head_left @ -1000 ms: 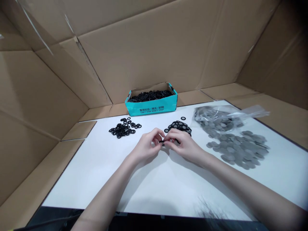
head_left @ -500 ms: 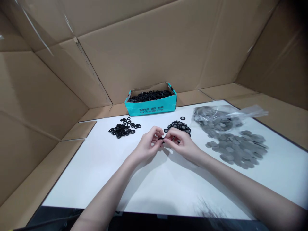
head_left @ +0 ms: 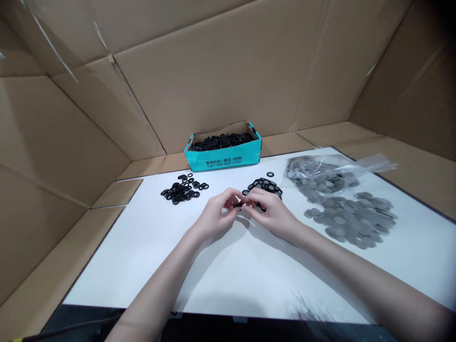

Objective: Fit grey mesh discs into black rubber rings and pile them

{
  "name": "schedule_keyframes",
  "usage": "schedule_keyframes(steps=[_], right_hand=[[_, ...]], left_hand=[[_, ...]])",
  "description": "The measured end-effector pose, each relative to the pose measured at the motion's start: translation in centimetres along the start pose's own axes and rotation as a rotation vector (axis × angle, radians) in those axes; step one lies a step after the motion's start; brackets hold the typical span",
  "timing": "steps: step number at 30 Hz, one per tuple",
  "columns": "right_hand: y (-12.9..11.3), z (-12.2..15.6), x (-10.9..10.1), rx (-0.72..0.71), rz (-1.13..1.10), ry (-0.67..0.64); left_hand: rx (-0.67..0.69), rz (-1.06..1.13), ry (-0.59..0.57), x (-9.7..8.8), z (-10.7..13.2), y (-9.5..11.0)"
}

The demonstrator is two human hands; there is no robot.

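Ring (head_left: 238, 205) pinched in our grip, left hand (head_left: 221, 210) and right hand (head_left: 268, 208), above desk (head_left: 213, 285) | done, we judge: grey-centred pile (head_left: 262, 184) | remaining: bare rings (head_left: 178, 194), discs (head_left: 352, 219), box (head_left: 223, 162) of rings

See 2 lines of dark lettering (head_left: 223, 162) on the front of the teal box (head_left: 199, 163), and behind it a creased cardboard back wall (head_left: 228, 76). Find a left wall (head_left: 46, 156) and a right wall (head_left: 409, 85), also of cardboard, well apart from the box. Note a clear plastic bag (head_left: 377, 164) to its right and a white tabletop (head_left: 135, 270) in front.
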State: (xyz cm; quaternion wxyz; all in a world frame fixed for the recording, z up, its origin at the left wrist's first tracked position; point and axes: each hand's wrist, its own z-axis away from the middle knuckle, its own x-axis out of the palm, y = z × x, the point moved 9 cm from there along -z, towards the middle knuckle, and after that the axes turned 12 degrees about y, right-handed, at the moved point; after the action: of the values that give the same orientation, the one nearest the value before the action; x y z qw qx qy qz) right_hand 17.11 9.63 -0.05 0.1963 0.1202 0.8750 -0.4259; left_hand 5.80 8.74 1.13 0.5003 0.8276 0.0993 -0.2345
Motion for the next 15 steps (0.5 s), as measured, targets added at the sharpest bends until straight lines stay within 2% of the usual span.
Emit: schedule_keyframes(steps=[4,10,15], right_hand=[[-0.08,-0.01,0.11,0.009,-0.016,-0.007],[0.02,-0.12,-0.10,0.071,-0.050,0.003],[0.41,-0.07,0.01,0.094,-0.064,-0.005]], left_hand=[[0.004,0.002,0.017,0.09,-0.01,0.07],[-0.071,-0.004,0.025,0.35,0.24,-0.71],[-0.036,0.013,0.010,0.59,0.24,-0.42]])
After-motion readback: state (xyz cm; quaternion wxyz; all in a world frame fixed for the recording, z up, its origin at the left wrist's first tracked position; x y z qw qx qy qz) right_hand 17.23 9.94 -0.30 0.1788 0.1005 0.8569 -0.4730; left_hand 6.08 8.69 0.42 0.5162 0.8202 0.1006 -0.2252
